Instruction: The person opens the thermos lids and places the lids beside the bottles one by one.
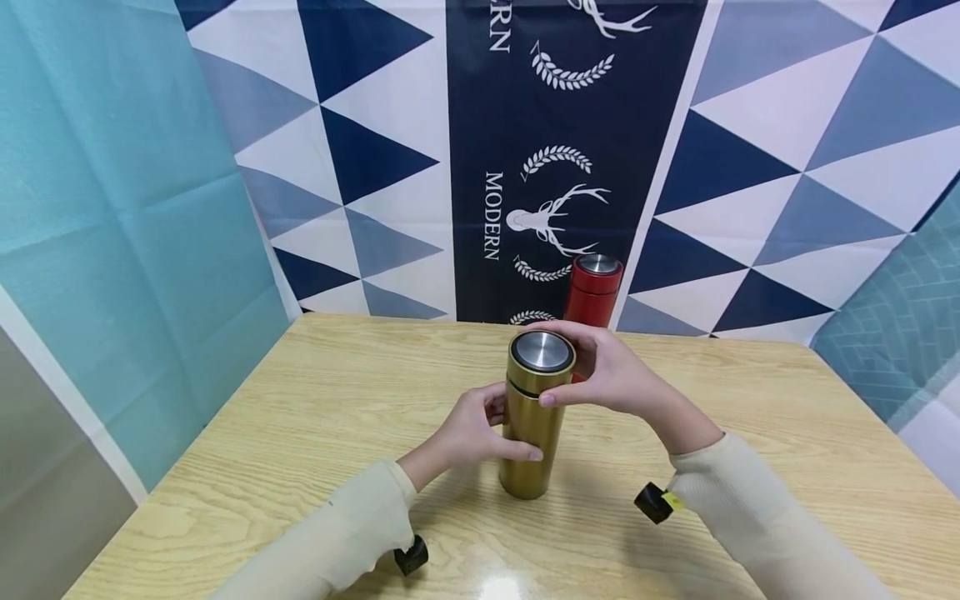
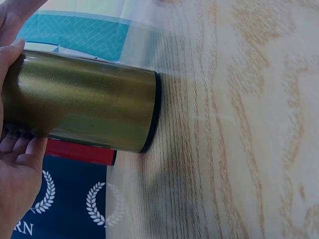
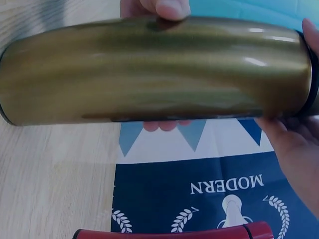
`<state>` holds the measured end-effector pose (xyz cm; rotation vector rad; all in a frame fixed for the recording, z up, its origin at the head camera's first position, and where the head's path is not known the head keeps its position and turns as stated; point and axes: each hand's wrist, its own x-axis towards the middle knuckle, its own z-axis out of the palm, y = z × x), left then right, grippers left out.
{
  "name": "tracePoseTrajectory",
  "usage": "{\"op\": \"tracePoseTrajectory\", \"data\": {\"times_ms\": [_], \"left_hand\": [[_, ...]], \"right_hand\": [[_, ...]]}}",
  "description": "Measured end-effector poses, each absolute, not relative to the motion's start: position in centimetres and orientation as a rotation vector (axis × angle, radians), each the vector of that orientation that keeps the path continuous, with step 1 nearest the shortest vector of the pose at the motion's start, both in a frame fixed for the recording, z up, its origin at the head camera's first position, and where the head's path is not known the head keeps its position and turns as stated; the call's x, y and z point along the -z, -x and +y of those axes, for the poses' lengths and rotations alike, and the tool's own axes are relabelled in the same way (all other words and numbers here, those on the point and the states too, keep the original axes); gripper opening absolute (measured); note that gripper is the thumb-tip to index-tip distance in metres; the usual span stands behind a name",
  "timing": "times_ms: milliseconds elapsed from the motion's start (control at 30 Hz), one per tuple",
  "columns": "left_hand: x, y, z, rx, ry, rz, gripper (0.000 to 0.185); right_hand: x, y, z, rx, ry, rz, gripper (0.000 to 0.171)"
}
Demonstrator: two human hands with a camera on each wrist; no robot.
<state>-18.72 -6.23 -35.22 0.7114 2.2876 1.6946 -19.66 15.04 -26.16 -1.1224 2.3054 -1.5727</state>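
Apparently the lid (image 1: 542, 352) of the gold thermos bottle (image 1: 531, 433) is being turned, so the body should be kept steady and upright while only the top rotates. Left hand (image 1: 472, 432) grasps the body with curled fingers; right hand (image 1: 603, 371) wraps the lid. It stands mid-worktop (image 1: 300, 417), nearer the far edge, before a red thermos bottle (image 1: 592, 292).

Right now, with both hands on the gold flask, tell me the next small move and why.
Probably twist the lid: the right hand curls round the steel-topped lid, the left hand grips the upright gold metal flask on the wooden table, and a dark gap shows under the lid.
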Motion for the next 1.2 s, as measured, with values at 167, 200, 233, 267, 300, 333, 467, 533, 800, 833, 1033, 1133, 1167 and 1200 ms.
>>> {"op": "tracePoseTrajectory", "data": {"times_ms": [167, 200, 233, 267, 300, 333, 467, 533, 800, 833, 1033, 1133, 1167, 1200], "left_hand": [[35.2, 18.7, -6.3, -1.697, -0.708, 2.291, 0.061], [35.2, 18.7, -6.3, -1.697, -0.707, 2.292, 0.061], [35.2, 18.6, -6.3, -1.697, -0.704, 2.292, 0.061], [35.2, 18.6, -6.3, -1.697, -0.700, 2.291, 0.061], [35.2, 18.6, -6.3, -1.698, -0.699, 2.290, 0.061], [35.2, 18.6, -6.3, -1.699, -0.698, 2.287, 0.061], [35.3, 18.6, -6.3, -1.698, -0.699, 2.278, 0.062], [35.3, 18.7, -6.3, -1.695, -0.700, 2.280, 0.061], [35.2, 18.7, -6.2, -1.689, -0.686, 2.289, 0.061], [35.2, 18.7, -6.2, -1.688, -0.682, 2.290, 0.061], [35.1, 18.6, -6.2, -1.681, -0.674, 2.297, 0.061], [35.1, 18.6, -6.2, -1.683, -0.681, 2.295, 0.060], [35.1, 18.6, -6.2, -1.685, -0.682, 2.293, 0.060], [35.1, 18.6, -6.2, -1.689, -0.683, 2.291, 0.060]], "right_hand": [[26.1, 20.3, 15.3, 1.516, 1.191, 2.275, 0.072], [26.0, 20.4, 15.3, 1.507, 1.200, 2.265, 0.072], [26.0, 20.5, 15.3, 1.503, 1.209, 2.250, 0.073], [26.0, 20.6, 15.4, 1.498, 1.218, 2.233, 0.072], [26.0, 20.7, 15.4, 1.495, 1.225, 2.215, 0.073], [26.1, 20.8, 15.4, 1.492, 1.232, 2.197, 0.072], [26.0, 21.1, 15.6, 1.489, 1.253, 2.124, 0.072], [26.0, 21.3, 15.6, 1.488, 1.256, 2.093, 0.072], [25.6, 21.8, 15.8, 1.461, 1.249, 2.034, 0.074], [25.6, 21.9, 15.8, 1.457, 1.252, 2.030, 0.074], [25.5, 22.2, 16.0, 1.428, 1.265, 1.984, 0.075], [25.4, 22.1, 16.0, 1.412, 1.274, 1.970, 0.076], [25.3, 22.0, 16.0, 1.410, 1.276, 1.960, 0.077], [25.3, 21.9, 16.0, 1.412, 1.273, 1.946, 0.079]]}}
